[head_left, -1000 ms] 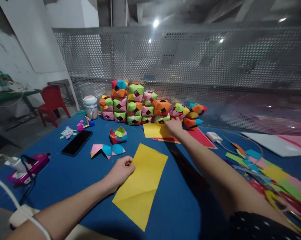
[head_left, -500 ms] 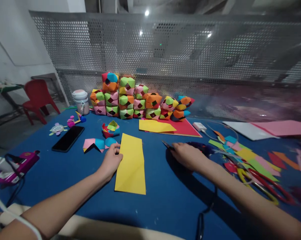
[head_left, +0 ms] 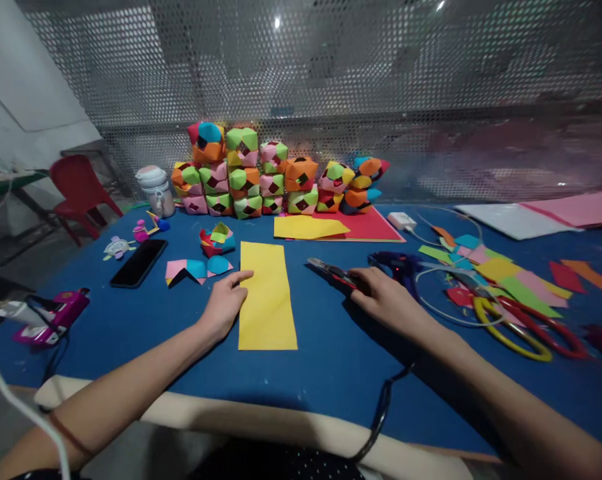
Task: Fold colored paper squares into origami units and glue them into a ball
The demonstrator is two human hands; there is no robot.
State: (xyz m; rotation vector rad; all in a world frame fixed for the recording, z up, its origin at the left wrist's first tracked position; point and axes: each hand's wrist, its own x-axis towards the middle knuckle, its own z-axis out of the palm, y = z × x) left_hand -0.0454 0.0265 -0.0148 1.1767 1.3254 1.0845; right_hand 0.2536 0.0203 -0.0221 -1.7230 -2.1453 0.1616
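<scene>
A yellow paper sheet [head_left: 268, 300] with a faint crease lies lengthwise in front of me. My left hand [head_left: 225, 303] is at its left edge, with thumb and forefinger on the paper and the other fingers curled. To the right of the sheet, my right hand [head_left: 381, 293] is closed around a utility knife [head_left: 333, 271] with a red and black body. Its metal blade points left toward the paper, apart from it. Beside my left hand lie joined pink and blue folded paper pieces [head_left: 195, 269]. Behind them sits a partly assembled paper ball [head_left: 217, 240].
Stacked paper balls [head_left: 245, 180] line the back. At right are a blue glue gun [head_left: 398, 265], scissors [head_left: 531, 333], paper scraps [head_left: 521, 283] and a white cable. A phone [head_left: 139, 263], a bottle [head_left: 155, 192] and a purple power strip [head_left: 53, 320] are on the left.
My right hand has drawn the knife out, showing more of its body, and its tip is nearer the paper. My left forefinger now reaches over the sheet's edge. The view has tilted down.
</scene>
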